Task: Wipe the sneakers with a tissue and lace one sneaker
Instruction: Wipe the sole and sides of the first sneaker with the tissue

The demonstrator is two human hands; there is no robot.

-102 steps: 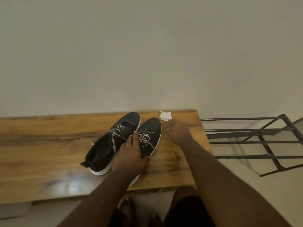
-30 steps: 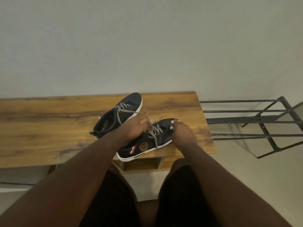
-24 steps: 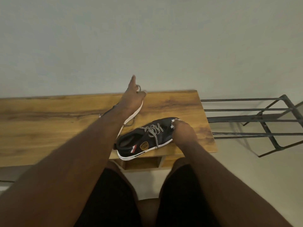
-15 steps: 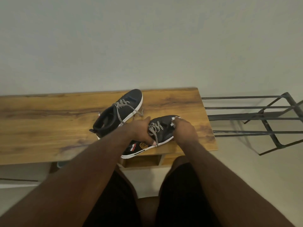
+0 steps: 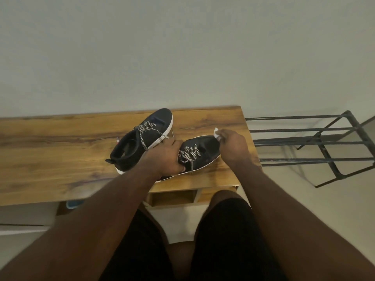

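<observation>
A wooden bench (image 5: 60,151) runs across the middle of the frame, from the left edge to just right of centre, and carries two black sneakers with white soles. The far sneaker (image 5: 142,142) stands upright a little left of centre, toe toward the wall, its black-and-white laces (image 5: 147,128) partly loose, its dark opening facing the camera. The near sneaker (image 5: 199,151) lies just to its right, near the bench's front right corner, tipped so its top and lacing face up and its toe points to the right.

The left hand (image 5: 167,159) curls over the near sneaker's collar, fingers wrapped round it in a closed grip, covering the heel end. The right hand (image 5: 233,146) sits at the toe, fingers pinched round a small white tissue (image 5: 216,133), of which only a corner shows above the knuckles.

Below the bench top, at centre, an open wooden compartment (image 5: 172,198) shows; what it holds cannot be made out. A blue object (image 5: 74,203) peeks from under the bench at lower left, mostly hidden. A dark metal rack (image 5: 316,142) stands at the right, beside the bench end. Both forearms and legs in dark shorts (image 5: 223,240) fill the lower frame, blocking the floor in front of the bench. A pale plain wall (image 5: 182,47) fills the upper half.
</observation>
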